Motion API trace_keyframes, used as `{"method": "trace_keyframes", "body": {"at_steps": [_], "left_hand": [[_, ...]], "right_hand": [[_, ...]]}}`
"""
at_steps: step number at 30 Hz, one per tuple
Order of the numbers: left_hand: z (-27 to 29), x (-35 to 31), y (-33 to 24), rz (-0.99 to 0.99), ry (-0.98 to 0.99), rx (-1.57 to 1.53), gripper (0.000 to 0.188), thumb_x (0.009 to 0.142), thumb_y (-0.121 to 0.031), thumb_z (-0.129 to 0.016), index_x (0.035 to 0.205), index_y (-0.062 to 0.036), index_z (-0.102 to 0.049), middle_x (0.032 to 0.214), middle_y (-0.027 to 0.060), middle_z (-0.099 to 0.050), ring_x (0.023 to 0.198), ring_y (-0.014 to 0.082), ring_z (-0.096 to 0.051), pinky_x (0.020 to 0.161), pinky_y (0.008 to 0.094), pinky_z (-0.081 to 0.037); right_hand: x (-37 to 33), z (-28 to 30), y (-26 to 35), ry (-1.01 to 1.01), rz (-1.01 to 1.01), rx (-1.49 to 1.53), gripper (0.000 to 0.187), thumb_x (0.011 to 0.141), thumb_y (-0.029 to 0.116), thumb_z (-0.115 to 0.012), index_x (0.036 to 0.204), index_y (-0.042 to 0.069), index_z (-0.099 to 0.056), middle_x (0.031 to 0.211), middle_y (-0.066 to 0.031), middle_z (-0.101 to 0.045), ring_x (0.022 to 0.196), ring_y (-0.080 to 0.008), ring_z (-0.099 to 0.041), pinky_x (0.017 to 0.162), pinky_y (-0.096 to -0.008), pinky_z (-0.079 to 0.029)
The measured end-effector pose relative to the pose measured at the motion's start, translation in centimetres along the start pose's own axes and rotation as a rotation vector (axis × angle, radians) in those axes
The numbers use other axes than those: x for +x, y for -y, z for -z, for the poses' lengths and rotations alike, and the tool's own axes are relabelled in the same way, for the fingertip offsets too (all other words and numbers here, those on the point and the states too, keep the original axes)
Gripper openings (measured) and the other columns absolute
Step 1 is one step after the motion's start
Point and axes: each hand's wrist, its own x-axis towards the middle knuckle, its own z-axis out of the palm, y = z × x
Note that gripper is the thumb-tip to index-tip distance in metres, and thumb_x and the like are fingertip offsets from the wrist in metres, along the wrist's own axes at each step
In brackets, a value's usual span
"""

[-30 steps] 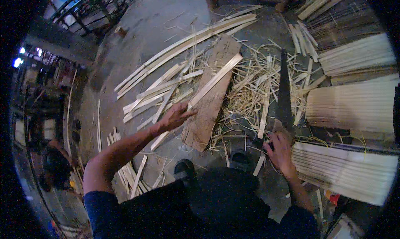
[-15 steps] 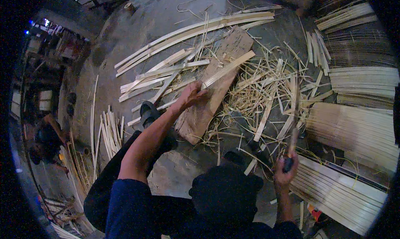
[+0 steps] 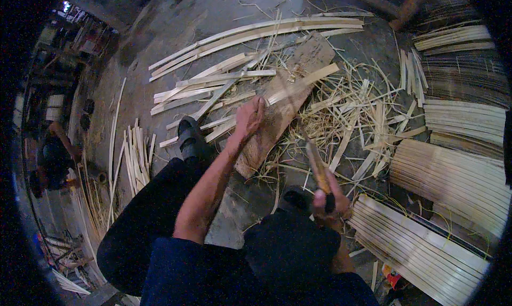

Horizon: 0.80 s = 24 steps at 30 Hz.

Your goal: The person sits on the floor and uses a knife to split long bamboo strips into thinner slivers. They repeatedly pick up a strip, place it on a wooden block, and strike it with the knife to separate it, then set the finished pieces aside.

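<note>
My left hand (image 3: 249,117) is closed around the near end of a pale bamboo strip (image 3: 308,83). The strip slants away to the upper right, over a worn brown wooden board (image 3: 255,149) on the floor. A long knife (image 3: 316,164) is gripped in my right hand (image 3: 332,202), right of my left hand and nearer to me. Its blade points up and left toward the board and the strip, and motion smears its far part. Thin shavings (image 3: 333,119) lie heaped right of the board.
Loose split bamboo strips (image 3: 213,85) lie left of and beyond the board. Bundled slats (image 3: 421,247) are stacked along the right. My sandalled foot (image 3: 191,138) rests left of the board. At the far left, another person (image 3: 56,151) is beside long bamboo pieces.
My right hand has swung the knife left, from out at the right to near the board. The left hand still holds the strip. The whole view has shifted slightly.
</note>
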Motion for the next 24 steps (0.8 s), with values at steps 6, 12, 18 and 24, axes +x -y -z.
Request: {"method": "trace_keyframes", "body": {"at_steps": [6,12,18,24], "left_hand": [[-2.6,-0.8,0.3,0.017,-0.299,0.097,0.031,0.094,-0.031,-0.039,0.079,-0.0073,-0.053,0.071,0.0178,-0.057,0.067,0.039,-0.055,0.058,0.0454,-0.041],[-3.5,-1.2,-1.4,-0.115,-0.688,-0.017,0.034,0.092,-0.032,-0.045,0.07,-0.0078,-0.054,0.056,0.0147,-0.052,0.053,0.0374,-0.053,0.048,0.0419,-0.038],[-3.5,-0.8,-1.6,0.163,-0.54,0.191,0.035,0.09,-0.03,-0.046,0.066,-0.0068,-0.054,0.059,0.0181,-0.054,0.053,0.0372,-0.054,0.047,0.0424,-0.037],[-4.9,-1.2,-0.3,0.169,-0.45,0.188,0.034,0.088,-0.031,-0.049,0.065,-0.0084,-0.058,0.06,0.0172,-0.057,0.054,0.0367,-0.055,0.047,0.0433,-0.04]], "right_hand": [[0.3,-2.6,-0.2,0.179,0.014,0.013,0.051,0.081,0.027,-0.059,0.124,0.001,-0.052,0.092,-0.017,-0.067,0.068,-0.0268,-0.066,0.061,-0.0349,-0.053],[-0.4,-2.0,-0.4,0.282,0.092,-0.032,0.056,0.077,0.022,-0.063,0.127,0.002,-0.049,0.101,-0.0199,-0.064,0.062,-0.0255,-0.064,0.057,-0.0351,-0.052],[-4.1,0.7,-0.7,0.305,0.011,0.033,0.056,0.078,0.018,-0.063,0.129,0.003,-0.047,0.103,-0.0191,-0.064,0.077,-0.0292,-0.067,0.066,-0.0351,-0.053],[1.1,-2.3,2.2,0.343,-0.227,0.04,0.05,0.081,0.022,-0.06,0.127,0.005,-0.05,0.103,-0.0168,-0.065,0.086,-0.0292,-0.066,0.076,-0.0347,-0.051]]}}
